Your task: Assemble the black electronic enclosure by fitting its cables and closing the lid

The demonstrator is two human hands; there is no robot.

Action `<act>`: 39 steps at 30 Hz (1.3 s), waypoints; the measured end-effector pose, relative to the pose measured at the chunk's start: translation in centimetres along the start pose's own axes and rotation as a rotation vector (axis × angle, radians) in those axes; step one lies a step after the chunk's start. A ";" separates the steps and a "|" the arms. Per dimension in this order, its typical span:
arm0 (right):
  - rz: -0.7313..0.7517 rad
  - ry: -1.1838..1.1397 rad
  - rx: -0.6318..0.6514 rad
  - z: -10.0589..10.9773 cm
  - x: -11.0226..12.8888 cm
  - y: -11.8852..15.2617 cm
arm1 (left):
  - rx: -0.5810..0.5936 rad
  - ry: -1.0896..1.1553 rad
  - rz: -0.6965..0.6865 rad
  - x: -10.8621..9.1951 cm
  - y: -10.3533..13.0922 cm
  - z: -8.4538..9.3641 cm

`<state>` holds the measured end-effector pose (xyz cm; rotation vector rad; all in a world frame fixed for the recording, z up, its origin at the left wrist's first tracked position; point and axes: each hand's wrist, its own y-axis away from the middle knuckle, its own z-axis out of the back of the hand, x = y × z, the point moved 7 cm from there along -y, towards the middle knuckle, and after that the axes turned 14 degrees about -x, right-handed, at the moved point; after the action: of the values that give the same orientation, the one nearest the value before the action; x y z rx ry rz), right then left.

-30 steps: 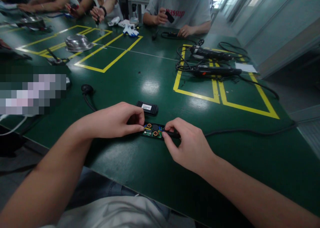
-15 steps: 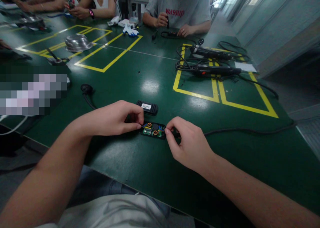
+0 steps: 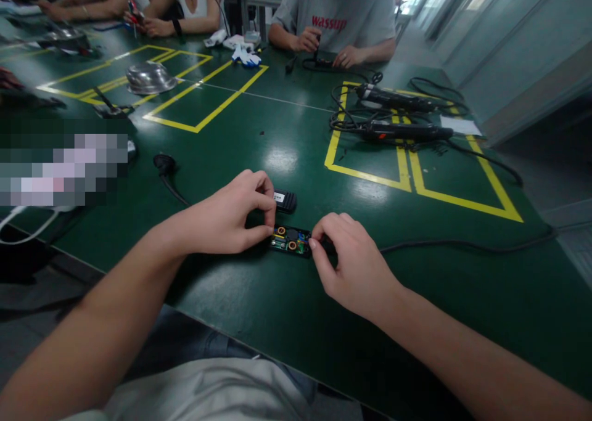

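A small black plastic case (image 3: 291, 253) lies on the table without its lid, a green circuit board with copper coils and coloured wires (image 3: 292, 246) inside it. At the case's left end, my left hand (image 3: 235, 214) is closed in a pinch of thumb and index finger; what lies between the fingertips is hidden. My right hand (image 3: 354, 254) pinches the right end, where the black cable (image 3: 416, 245) enters the case. Just behind stands the ribbed black lid (image 3: 289, 202) with a white label, partly covered by my left hand.
A black plug (image 3: 164, 163) on a cord lies left. Two black corded power tools (image 3: 402, 130) rest within yellow tape at the right. A metal bowl (image 3: 150, 77) and blue-white gloves (image 3: 246, 56) are farther back. Co-workers sit across the table, one in a grey shirt (image 3: 333, 20).
The whole view has shifted slightly, so things appear a little farther right. My left fingers now cover more of the case's left end and the lid. My right hand keeps its pinch.
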<state>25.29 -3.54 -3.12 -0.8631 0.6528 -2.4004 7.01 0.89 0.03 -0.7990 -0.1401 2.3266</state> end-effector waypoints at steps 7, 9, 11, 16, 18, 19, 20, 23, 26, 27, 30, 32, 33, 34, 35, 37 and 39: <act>-0.062 -0.016 -0.021 -0.2 -0.6 0.4 | -0.168 -0.126 0.051 1.0 -0.7 -0.6; -0.069 -0.022 -0.018 -0.3 -0.7 0.4 | -0.127 -0.164 0.093 2.0 -0.8 -0.9; -0.078 -0.025 -0.021 -0.2 -0.7 0.3 | -0.080 -0.186 0.140 2.7 -0.8 -1.1; -0.132 -0.094 0.014 0.1 -0.9 0.2 | -0.104 -0.078 0.110 1.4 -0.7 -0.2; -0.134 -0.108 0.020 0.2 -0.9 0.2 | -0.090 0.027 0.052 0.3 -0.6 0.0; -0.129 -0.107 0.022 0.3 -0.8 0.2 | -0.060 0.066 0.025 -0.2 -0.5 -0.2; -0.123 -0.102 0.027 0.3 -0.7 0.2 | -0.023 0.089 0.004 -0.6 -0.4 -0.4; -0.101 -0.083 0.039 0.2 -0.4 0.1 | 0.073 0.080 -0.016 -1.0 -0.3 -1.2; -0.074 -0.052 0.055 -0.1 -0.2 0.1 | 0.103 0.087 -0.001 -0.9 -0.3 -1.6; -0.064 -0.042 0.061 -0.2 -0.2 0.1 | 0.107 0.097 0.002 -0.9 -0.3 -1.6; -0.044 -0.033 0.064 -0.3 -0.2 0.0 | 0.105 0.096 0.016 -0.9 -0.3 -1.6; -0.039 -0.041 0.060 -0.3 -0.2 0.0 | 0.102 0.082 0.021 -0.9 -0.3 -1.6; -0.035 -0.041 0.060 -0.3 -0.2 0.0 | 0.102 0.077 0.021 -0.9 -0.3 -1.6; -0.030 -0.037 0.061 -0.3 -0.1 0.1 | 0.104 0.074 0.018 -1.0 -0.3 -1.6; -0.023 -0.030 0.061 -0.3 -0.1 0.1 | 0.102 0.072 0.014 -1.0 -0.3 -1.7; -0.007 -0.013 0.058 -0.3 0.0 0.1 | 0.092 0.067 0.006 -1.0 -0.3 -1.7; 0.003 -0.004 0.050 -0.3 0.0 0.0 | 0.082 0.059 -0.001 -1.0 -0.3 -1.6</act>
<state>25.08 -3.52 -3.31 -0.8455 0.5888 -2.4013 8.72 0.30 -0.70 -0.8252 -0.0187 2.2897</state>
